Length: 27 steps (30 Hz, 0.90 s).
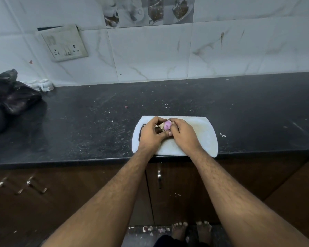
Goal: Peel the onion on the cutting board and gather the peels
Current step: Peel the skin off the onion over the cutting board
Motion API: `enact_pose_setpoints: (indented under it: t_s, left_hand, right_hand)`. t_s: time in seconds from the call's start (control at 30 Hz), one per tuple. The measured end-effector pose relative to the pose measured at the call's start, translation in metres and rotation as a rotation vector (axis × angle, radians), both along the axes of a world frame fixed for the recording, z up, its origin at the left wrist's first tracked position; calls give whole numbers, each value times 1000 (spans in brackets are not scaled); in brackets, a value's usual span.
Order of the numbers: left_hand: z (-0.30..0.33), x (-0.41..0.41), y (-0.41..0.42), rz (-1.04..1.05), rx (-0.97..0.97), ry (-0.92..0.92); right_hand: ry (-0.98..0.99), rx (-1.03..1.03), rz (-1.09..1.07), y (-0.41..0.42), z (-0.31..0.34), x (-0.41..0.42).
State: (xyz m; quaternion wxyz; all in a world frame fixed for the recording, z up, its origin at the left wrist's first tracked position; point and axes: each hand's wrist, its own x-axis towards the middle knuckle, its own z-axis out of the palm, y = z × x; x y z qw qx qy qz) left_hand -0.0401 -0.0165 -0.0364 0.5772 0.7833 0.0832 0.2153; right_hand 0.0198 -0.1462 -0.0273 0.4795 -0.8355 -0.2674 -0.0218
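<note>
Small purple onion [167, 126] held over the white cutting board [203, 138], both hands grasping it: left hand [151, 134], right hand [184, 134]. Papery peel [161, 126] light, tears easily; pinch loose edge.

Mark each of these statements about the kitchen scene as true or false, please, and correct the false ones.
1. Both hands hold the onion above the cutting board. True.
2. The cutting board is black. False: it is white; the countertop is dark.
3. A dark plastic bag lies at the left end of the countertop. True.
4. The left hand rests flat on the counter, away from the onion. False: it grips the onion together with the right hand.
5. The wall socket plate is right of the board. False: it is up on the left.
</note>
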Motion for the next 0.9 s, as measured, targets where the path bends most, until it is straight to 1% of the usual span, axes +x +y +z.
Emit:
enact_pose_setpoints:
  t_s: [0.13,0.33,0.5,0.6,0.8,0.9]
  left_hand:
    - [-1,0,2,-19,-30,4]
    - [0,-1,2,-33,-32,-17]
    - [-1,1,1,-41,5,-18]
    - [0,0,1,-70,-40,-12]
    - [0,1,7,-110,-220,-16]
    - [-2,3,8,-117,-228,-15]
  right_hand:
    - [36,0,28,-3,2,1]
    - [1,-89,11,1,0,-1]
    - [-21,-149,-3,4,0,-1]
    - [-21,-147,-6,4,1,0]
    - [-21,-97,-45,2,0,1]
    - [-24,-88,-62,1,0,-1]
